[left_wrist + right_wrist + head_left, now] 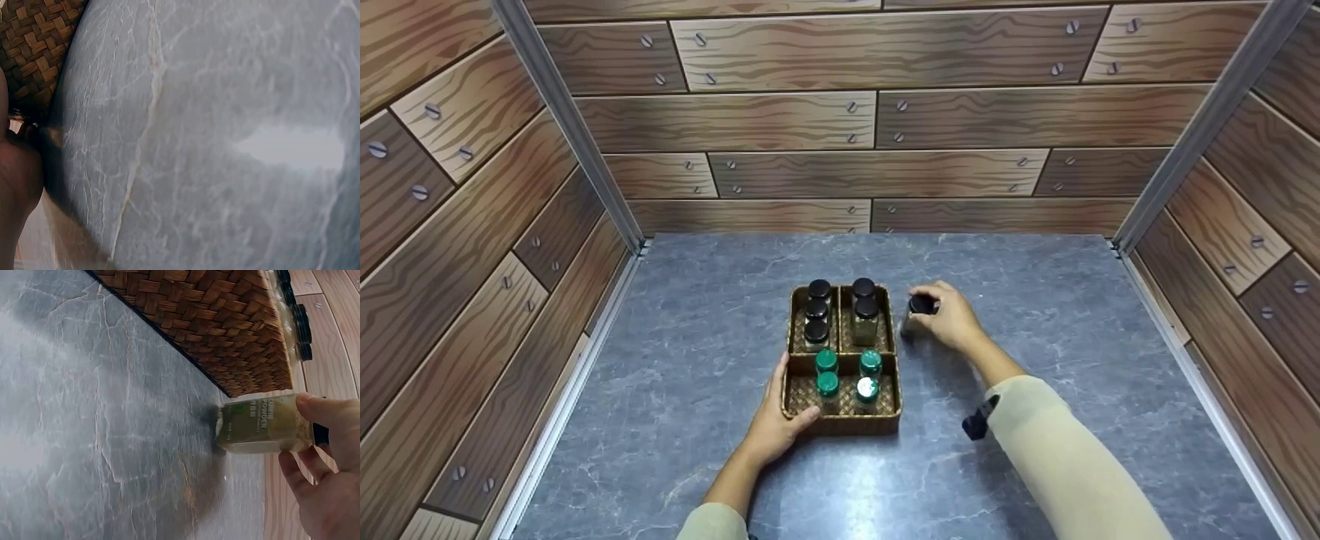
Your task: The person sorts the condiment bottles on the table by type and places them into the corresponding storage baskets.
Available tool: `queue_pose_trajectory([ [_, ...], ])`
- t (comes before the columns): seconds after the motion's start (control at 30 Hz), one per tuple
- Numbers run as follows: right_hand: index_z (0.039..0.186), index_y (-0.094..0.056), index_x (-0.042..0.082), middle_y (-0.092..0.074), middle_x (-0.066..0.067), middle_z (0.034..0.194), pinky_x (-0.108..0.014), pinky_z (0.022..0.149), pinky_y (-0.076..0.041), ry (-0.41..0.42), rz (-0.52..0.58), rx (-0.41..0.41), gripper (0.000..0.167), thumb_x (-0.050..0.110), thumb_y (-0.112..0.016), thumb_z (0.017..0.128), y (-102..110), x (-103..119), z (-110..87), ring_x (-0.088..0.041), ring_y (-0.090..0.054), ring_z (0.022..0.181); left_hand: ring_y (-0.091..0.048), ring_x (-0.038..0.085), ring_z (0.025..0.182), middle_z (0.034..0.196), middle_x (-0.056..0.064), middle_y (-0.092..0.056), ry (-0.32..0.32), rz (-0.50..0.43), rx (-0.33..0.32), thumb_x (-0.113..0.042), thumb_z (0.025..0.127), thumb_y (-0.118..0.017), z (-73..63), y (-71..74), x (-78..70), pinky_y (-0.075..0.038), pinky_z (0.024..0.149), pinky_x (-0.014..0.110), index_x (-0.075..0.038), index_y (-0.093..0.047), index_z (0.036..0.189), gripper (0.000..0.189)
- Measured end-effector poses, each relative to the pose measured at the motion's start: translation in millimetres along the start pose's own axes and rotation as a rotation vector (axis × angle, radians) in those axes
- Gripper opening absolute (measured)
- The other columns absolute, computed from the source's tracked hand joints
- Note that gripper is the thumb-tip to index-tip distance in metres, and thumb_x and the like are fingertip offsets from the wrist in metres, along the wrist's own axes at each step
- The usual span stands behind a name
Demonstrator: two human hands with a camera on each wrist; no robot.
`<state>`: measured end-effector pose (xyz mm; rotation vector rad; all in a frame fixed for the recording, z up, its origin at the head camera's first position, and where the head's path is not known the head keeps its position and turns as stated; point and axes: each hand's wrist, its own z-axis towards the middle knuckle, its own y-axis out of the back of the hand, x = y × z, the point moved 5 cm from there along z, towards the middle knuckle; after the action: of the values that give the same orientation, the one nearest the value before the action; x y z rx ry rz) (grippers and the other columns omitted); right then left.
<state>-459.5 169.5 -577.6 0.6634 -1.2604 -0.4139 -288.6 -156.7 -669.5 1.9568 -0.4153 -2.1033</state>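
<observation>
My right hand (954, 319) pinches a spice jar (261, 426) near its black cap, just right of the basket. Its label reads "cumin powder", and its base is right at the tabletop in the right wrist view. A divided woven basket (844, 426) stands in the middle, with my left hand (772, 424) gripping its front left corner, thumb over the front rim. Three black-capped jars (816, 330) are in its back left compartment and two more black-capped jars (865, 322) in the back right one. Several green-capped jars (826, 384) stand in the wide front compartment.
Grey marbled tabletop (697, 390) surrounds the basket. Wood-patterned walls (780, 120) close off the back and both sides, with metal rails (562, 416) along the side edges. A black strapped device (976, 424) sits at my right wrist.
</observation>
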Motion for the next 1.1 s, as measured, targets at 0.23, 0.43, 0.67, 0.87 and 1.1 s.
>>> queue_pose_trajectory([
  [0.23,0.133,-0.076,0.010,-0.065,-0.023,0.135,-0.058,0.108,-0.059,0.013,0.007,0.039,0.045,0.009,-0.088,0.089,9.7,5.8,-10.8,-0.044,-0.068,0.122,-0.022,0.051,0.165,0.181,0.024,-0.018,0.002,0.015,-0.006,-0.037,0.091,-0.088,-0.6,1.2,-0.4,-0.021,0.131,0.075,-0.025,-0.014,0.175,0.113],
  [0.43,0.133,-0.077,0.009,-0.066,-0.019,0.121,-0.054,0.103,-0.063,0.046,0.043,0.043,0.047,0.008,-0.089,0.088,19.5,22.3,-19.3,-0.038,-0.067,0.114,-0.023,0.052,0.165,0.181,0.024,-0.018,0.014,0.011,-0.008,-0.035,0.090,-0.088,-1.5,1.4,0.5,-0.021,0.131,0.075,-0.026,-0.013,0.176,0.114],
  [0.67,0.135,-0.077,0.011,-0.067,-0.016,0.119,-0.054,0.100,-0.064,0.097,0.064,0.043,0.050,0.009,-0.090,0.087,25.5,46.8,-27.3,-0.034,-0.068,0.109,-0.024,0.052,0.164,0.181,0.024,-0.018,0.015,0.015,-0.009,-0.037,0.090,-0.087,-1.5,0.8,-0.7,-0.021,0.130,0.076,-0.027,-0.013,0.176,0.114],
  [0.87,0.134,-0.078,0.014,-0.067,-0.012,0.115,-0.055,0.099,-0.062,0.143,0.055,0.040,0.051,0.009,-0.091,0.085,27.2,68.2,-29.7,-0.030,-0.067,0.107,-0.022,0.050,0.166,0.182,0.021,-0.017,0.027,0.014,-0.003,-0.037,0.091,-0.087,-0.4,0.1,0.3,-0.020,0.131,0.074,-0.027,-0.012,0.176,0.114],
  [1.1,0.134,-0.078,0.015,-0.069,-0.011,0.114,-0.044,0.095,-0.060,0.168,0.061,0.061,0.051,0.011,-0.092,0.085,23.7,85.9,-29.3,-0.030,-0.068,0.106,-0.023,0.053,0.164,0.180,0.025,-0.020,-0.024,0.009,-0.013,-0.034,0.090,-0.087,-0.4,0.6,-2.0,-0.022,0.129,0.077,-0.019,-0.014,0.175,0.113],
])
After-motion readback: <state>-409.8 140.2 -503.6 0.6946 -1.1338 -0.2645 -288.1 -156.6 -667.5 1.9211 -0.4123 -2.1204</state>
